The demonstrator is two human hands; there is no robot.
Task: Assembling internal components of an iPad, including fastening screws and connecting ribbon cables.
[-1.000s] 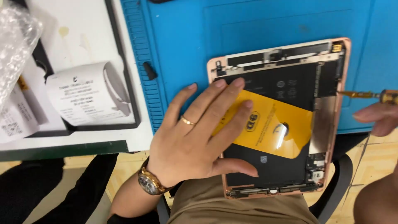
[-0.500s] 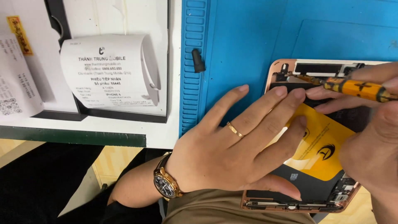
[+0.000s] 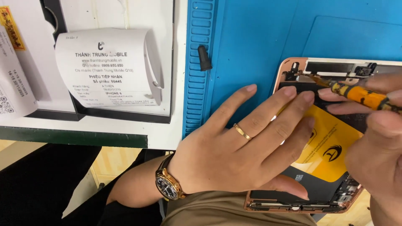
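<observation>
While pressed flat on the opened tablet, left hand lies with fingers spread and released, gripping nothing, fingertips reaching onto the dark inner panel just beside the yellow label. Wears a gold ring on one finger and a gold wristwatch at the wrist. Covers much of the tablet's left half, hiding that side of the yellow label and part of the rose-gold frame.

Right hand, entering from the right edge and partly cut off, fingers clenched around an orange-handled screwdriver, tip set at the upper left corner of the tablet's interior, near a strip of small components. Blocks the right part of the tablet from view.

Tablet rests back-open at the near edge of a blue work mat, its lower end hanging over the mat's edge above a lap in khaki fabric. Small black conical piece lies on the mat, well apart from both hands, beside the mat's ribbed left border. Further left, a curled white paper receipt sits on a white board with a black frame, with another printed slip at the far left edge.
</observation>
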